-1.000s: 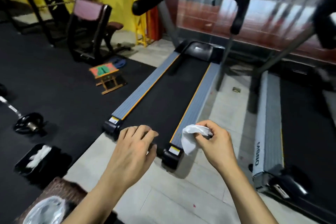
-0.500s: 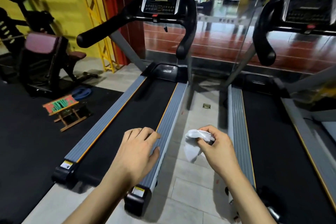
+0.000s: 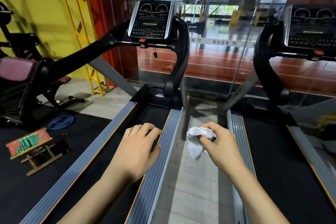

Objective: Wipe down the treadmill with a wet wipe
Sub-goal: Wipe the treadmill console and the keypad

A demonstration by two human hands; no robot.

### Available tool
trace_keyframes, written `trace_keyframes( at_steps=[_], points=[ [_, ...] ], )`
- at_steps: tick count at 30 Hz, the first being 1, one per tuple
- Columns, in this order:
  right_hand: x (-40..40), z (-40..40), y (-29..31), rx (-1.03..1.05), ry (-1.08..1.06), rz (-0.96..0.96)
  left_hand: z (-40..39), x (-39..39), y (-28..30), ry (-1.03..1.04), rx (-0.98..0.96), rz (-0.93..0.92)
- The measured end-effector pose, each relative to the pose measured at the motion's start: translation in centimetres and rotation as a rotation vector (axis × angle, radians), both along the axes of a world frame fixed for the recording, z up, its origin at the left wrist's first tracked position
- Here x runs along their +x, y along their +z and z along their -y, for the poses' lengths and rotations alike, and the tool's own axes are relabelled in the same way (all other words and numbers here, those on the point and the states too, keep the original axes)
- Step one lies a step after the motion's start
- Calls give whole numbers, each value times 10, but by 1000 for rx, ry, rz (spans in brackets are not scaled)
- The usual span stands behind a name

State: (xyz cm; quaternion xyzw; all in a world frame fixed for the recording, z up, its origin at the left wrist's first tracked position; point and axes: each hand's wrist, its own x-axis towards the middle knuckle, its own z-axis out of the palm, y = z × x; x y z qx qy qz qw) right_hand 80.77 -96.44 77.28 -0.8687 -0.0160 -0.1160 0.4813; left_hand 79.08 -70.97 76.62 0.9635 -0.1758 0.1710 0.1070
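Treadmill (image 3: 116, 143) nearer, wipe (image 3: 195, 140) between fingers (image 3: 207, 132)

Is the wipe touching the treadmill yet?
Apart. The head view shows the wipe pinched in the right hand, hanging in the air over the floor tiles beside the treadmill.

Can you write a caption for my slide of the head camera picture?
Right hand pinches a crumpled white wet wipe between two black treadmills.

Just two bare forearms coming in from the bottom edge, no sleeves showing on either one. The left hand (image 3: 138, 148) and right hand (image 3: 221, 143) wear no gloves (no watch, rings or wristbands that I can make out either). Fingernails look short.
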Motion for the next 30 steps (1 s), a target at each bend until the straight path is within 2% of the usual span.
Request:
trace_keyframes(
  at_steps=[8, 12, 17, 24, 30],
  points=[
    [169, 46, 22, -4, 1, 32, 53, 168, 44, -38, 62, 57],
    [261, 71, 31, -16, 36, 111, 79, 261, 59, -13, 91, 55],
    [384, 101, 56, 2, 104, 117, 108, 376, 81, 64, 85, 67],
    [536, 105, 86, 1, 225, 156, 116, 506, 102, 170, 100, 63],
    [653, 99, 100, -51, 378, 172, 114, 627, 101, 175, 153, 87]
  ],
)
